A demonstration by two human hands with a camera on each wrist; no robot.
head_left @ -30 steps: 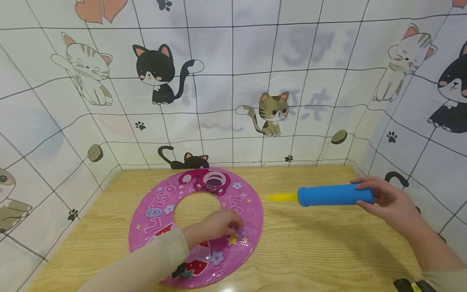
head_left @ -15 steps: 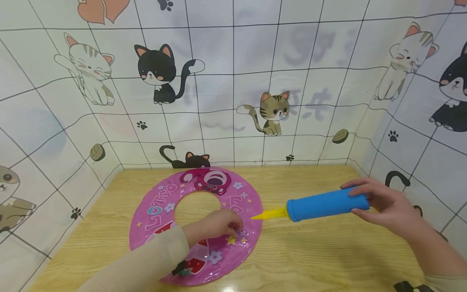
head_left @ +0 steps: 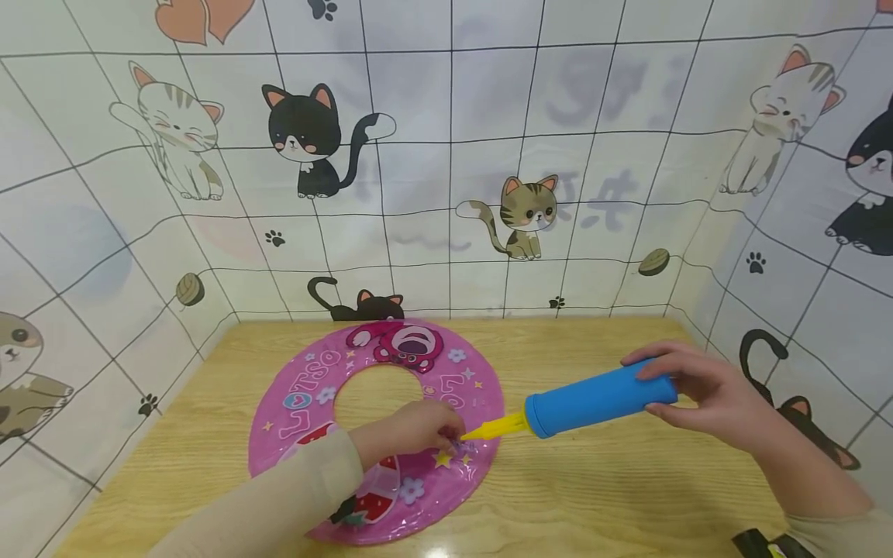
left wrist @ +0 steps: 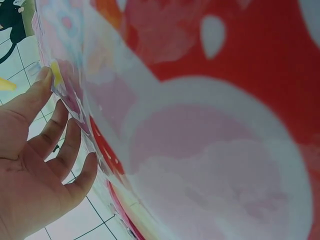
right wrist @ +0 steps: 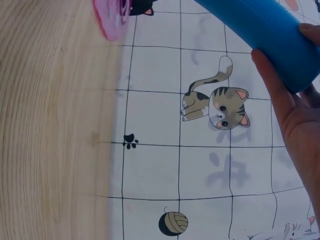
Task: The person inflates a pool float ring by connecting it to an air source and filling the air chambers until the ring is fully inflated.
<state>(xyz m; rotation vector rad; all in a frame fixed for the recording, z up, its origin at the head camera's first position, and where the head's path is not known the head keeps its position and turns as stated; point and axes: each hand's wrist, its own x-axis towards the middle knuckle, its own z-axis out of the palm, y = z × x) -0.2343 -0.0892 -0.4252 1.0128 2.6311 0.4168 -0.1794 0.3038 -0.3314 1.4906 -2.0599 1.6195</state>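
Observation:
A pink swim ring [head_left: 279,418] printed with a bear, strawberries and flowers lies on the wooden table. My left hand [head_left: 422,426] reaches across its hole and pinches the ring's surface on the right side. In the left wrist view, a small clear valve [left wrist: 35,70] shows beside the thumb tip of my left hand [left wrist: 45,165]. My right hand [head_left: 718,395] grips the end of a blue hand pump [head_left: 593,403], tilted down to the left. The tip of its yellow nozzle [head_left: 497,427] is right at my left fingertips, over the ring.
The wooden table [head_left: 593,496] meets a white cloth wall [head_left: 418,178] with black grid lines and printed cats at the back and on both sides. A black-and-yellow piece [head_left: 770,544] shows near my right sleeve at the bottom edge.
My right hand has moved left with the pump, tilting its nozzle downward until the tip reaches my left fingertips. The left hand keeps its place on the swim ring.

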